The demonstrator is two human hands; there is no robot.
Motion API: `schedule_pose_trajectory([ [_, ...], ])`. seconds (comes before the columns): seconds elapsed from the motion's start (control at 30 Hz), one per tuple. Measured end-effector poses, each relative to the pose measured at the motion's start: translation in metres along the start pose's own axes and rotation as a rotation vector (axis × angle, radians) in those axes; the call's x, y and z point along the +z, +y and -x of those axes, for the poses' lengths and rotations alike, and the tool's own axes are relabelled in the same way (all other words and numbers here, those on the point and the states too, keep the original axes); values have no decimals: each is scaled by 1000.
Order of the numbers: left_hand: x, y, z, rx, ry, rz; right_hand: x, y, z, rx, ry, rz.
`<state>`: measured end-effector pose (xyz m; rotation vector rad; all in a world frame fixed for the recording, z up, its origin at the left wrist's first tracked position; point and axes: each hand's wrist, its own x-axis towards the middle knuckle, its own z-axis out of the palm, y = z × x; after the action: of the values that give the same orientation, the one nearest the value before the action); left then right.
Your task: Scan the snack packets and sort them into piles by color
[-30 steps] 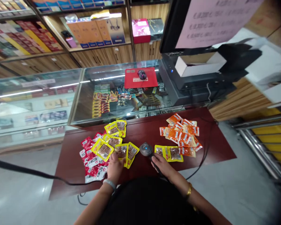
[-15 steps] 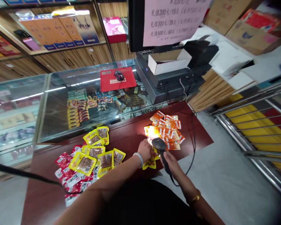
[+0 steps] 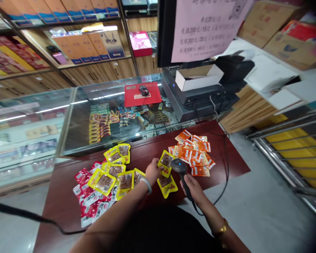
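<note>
My left hand [image 3: 153,172] grips the edge of a yellow-edged snack packet [image 3: 166,162], which shows brown food through its clear middle. Just below it, another yellow packet [image 3: 166,185] lies on the dark red table [image 3: 58,191]. In my right hand [image 3: 193,186] is a black barcode scanner [image 3: 179,167], its head close beside the held packet. Orange snack packets [image 3: 192,154] are heaped beyond the scanner. On the left, several yellow packets [image 3: 102,181] rest partly over red and white packets [image 3: 91,202].
Behind the table stands a glass display counter [image 3: 81,102] with a red mouse pad [image 3: 155,96] and mouse on it. A monitor with a pink notice [image 3: 208,31] rises above a dark cash drawer [image 3: 184,109]. The scanner cable [image 3: 226,168] loops over the table's right edge. A metal rack [image 3: 281,158] is at right.
My left hand has moved left and lifted the yellow packet into view beside the scanner. The bright scanner light on the orange packets is gone. The camera view has shifted.
</note>
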<state>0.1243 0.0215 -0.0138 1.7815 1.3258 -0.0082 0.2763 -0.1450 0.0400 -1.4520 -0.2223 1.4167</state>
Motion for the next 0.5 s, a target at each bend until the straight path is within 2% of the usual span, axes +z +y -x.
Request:
schedule_pose_trajectory([
  [0.1,-17,-32,11,-39,102,280,21,-3,-5,5,-80,68],
  [0.2,-28,-56,28,-57,187,446,47,-7,-12,22,-159,116],
  [0.3,-36,-74,47,-62,280,547,71,-7,-20,12,-256,185],
  [0.5,-50,-108,78,-163,501,646,109,7,-38,12,-438,281],
])
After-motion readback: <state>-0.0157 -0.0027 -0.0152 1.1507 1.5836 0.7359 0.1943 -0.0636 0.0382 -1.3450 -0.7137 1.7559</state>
